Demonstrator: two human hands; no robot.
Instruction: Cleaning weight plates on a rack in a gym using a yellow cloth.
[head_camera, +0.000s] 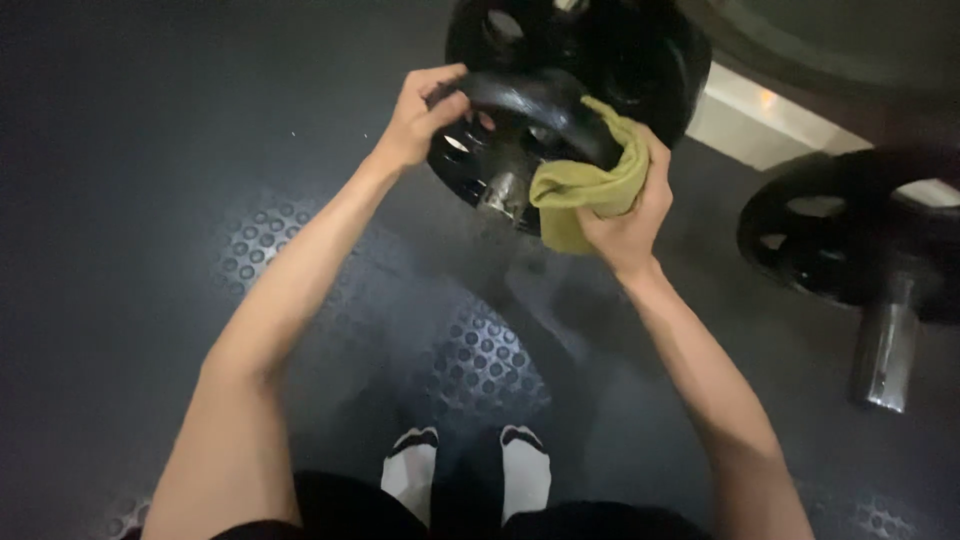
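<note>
Head view shows the left hand (420, 112) gripping the rim of the black weight plate (520, 120), fingers closed around its edge. Right hand (625, 215) holds the olive cloth (585, 185), fingers closed on it, pressed against the plate near the metal bar end (505, 192). For good wiping, I judge the left hand should keep the plate steady and the cloth stay flat against the rim.
</note>
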